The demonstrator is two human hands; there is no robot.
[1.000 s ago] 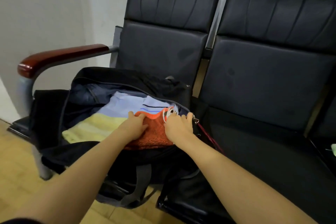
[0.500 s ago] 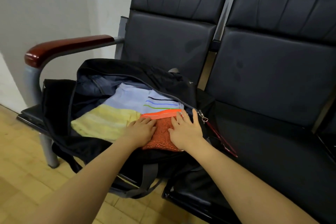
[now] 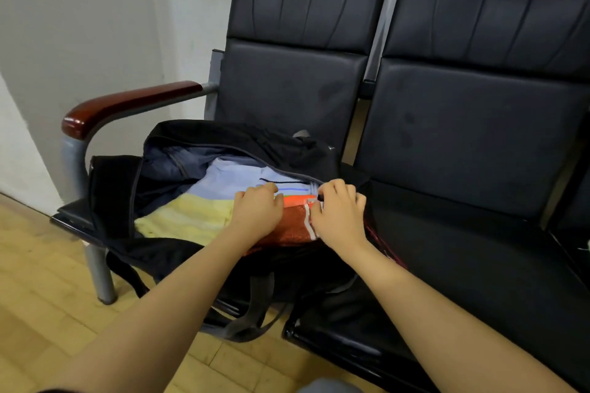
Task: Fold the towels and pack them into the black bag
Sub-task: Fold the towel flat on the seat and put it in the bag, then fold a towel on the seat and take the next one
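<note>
Black bag (image 3: 166, 201) lies open on the left chair seat (image 3: 68, 217), long axis left to right. Orange towel (image 3: 295, 226) sits at its right end, directly under both hands. Left hand (image 3: 257, 214) presses it, fingers curled. Right hand (image 3: 340, 214), nearer the bag's end, pinches its white edge.

bare forearms, no sleeves visible
</note>
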